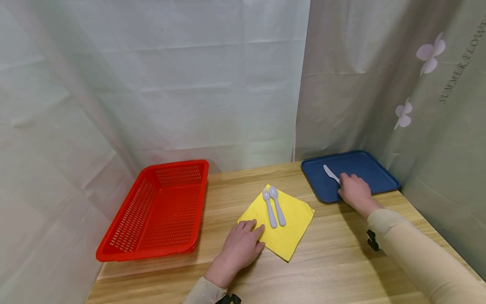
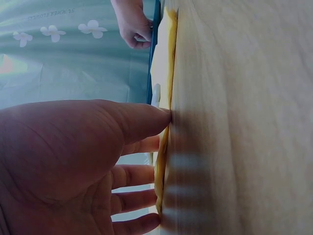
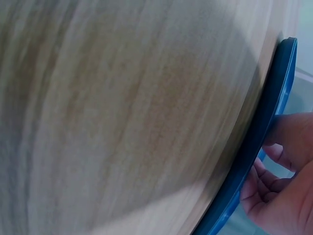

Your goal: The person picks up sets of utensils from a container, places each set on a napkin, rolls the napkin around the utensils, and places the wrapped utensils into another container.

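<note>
On the blue tray, my right hand pinches a pale plastic knife by its handle; the blade points to the far left and the handle is mostly covered. In the right wrist view, the curled fingers of that hand sit at the tray's rim. My left hand rests with fingers extended on the near-left edge of a folded yellow napkin. A pale plastic fork and spoon lie side by side on the napkin.
A red perforated plastic basket stands on the left of the wooden table. Pale curtains hang behind and along both sides, close to the basket and the tray.
</note>
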### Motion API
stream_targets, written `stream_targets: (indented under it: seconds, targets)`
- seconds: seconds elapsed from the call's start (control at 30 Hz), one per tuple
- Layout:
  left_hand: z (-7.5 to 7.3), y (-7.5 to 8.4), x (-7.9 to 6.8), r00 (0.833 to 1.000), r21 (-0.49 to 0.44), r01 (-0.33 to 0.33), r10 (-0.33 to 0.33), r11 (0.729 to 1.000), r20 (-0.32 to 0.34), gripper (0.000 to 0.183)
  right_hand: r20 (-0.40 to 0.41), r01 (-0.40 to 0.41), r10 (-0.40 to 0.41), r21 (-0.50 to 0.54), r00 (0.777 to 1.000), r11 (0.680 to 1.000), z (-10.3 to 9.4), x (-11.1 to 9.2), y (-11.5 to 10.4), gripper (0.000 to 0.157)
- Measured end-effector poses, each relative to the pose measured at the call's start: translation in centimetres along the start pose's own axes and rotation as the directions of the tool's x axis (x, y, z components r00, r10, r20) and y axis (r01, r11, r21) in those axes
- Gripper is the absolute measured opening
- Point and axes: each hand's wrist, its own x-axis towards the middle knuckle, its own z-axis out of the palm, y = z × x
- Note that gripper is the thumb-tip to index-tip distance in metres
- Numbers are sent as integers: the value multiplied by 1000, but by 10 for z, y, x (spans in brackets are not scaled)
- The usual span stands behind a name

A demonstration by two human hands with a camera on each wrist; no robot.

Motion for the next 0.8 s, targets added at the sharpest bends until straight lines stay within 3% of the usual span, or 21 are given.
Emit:
stream_targets:
  seconds: [0.8]
  targets:
    - [0, -1, 0, 1000, 18, -5, 6, 1000, -5, 49, -73, 92, -90, 18, 993, 996, 1, -6, -6, 18]
